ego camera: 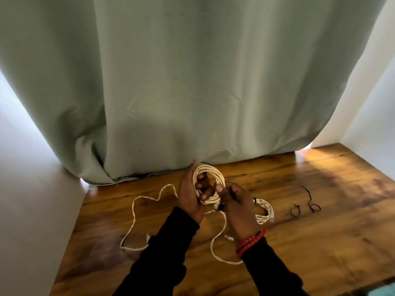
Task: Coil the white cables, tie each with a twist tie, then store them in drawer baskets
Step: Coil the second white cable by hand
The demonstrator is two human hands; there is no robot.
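A white cable coil [210,172] stands upright above the wooden table [320,242]. My left hand [190,195] grips its left side, fingers through the loop. My right hand [237,201] pinches the coil's lower right edge near a connector [218,205]. The cable's loose tail [136,212] snakes over the table to the left and another stretch loops below my right wrist. A second coiled white cable [266,212] lies on the table just right of my right hand. Two dark twist ties [310,201] lie farther right.
A pale green curtain [192,82] hangs down to the table's far edge, right behind the coil. White walls [32,210] close in on the left and right. A teal object [384,291] shows at the bottom right corner.
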